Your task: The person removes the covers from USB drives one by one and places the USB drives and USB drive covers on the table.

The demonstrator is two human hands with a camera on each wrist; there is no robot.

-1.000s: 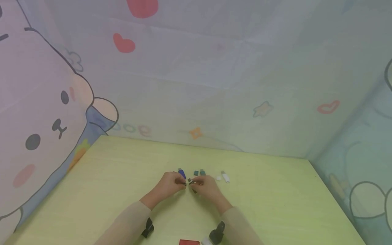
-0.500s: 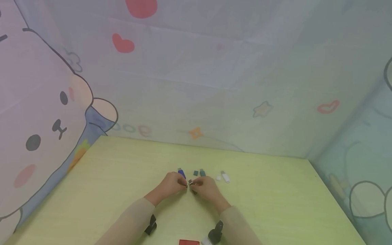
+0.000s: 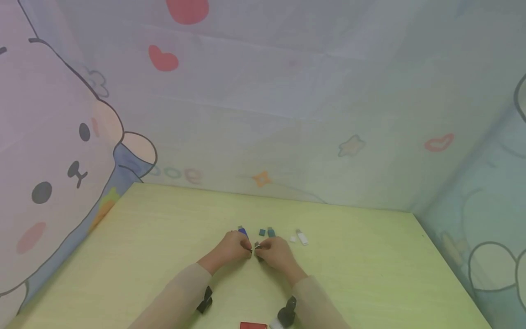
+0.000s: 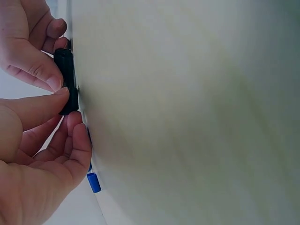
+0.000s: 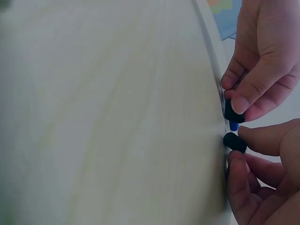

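Observation:
My left hand (image 3: 231,247) pinches a small black cap (image 5: 233,111) between thumb and fingers. Facing it, my right hand (image 3: 277,254) grips a black USB stick (image 5: 235,142), whose metal plug (image 3: 257,245) shows by the fingertips. In the head view a narrow gap separates the two hands; the fingers hide most of both black pieces. A blue USB stick (image 3: 243,231) lies just beyond the left hand, and a blue cap (image 4: 94,183) appears below that hand in the left wrist view. Behind the right hand lies a teal USB stick (image 3: 271,232) beside its teal cap (image 3: 262,232).
A white USB stick (image 3: 302,237) and a white cap (image 3: 292,239) lie to the right of the hands. At the near edge of the yellow-green table (image 3: 361,265) are a red object (image 3: 253,326) and a white object (image 3: 276,324), both partly cut off. A printed cloth (image 3: 263,100) hangs behind.
My left hand has shifted slightly right and toward me, bringing its black cap nearer the right hand. The right hand has stayed almost in place, still holding the black USB stick.

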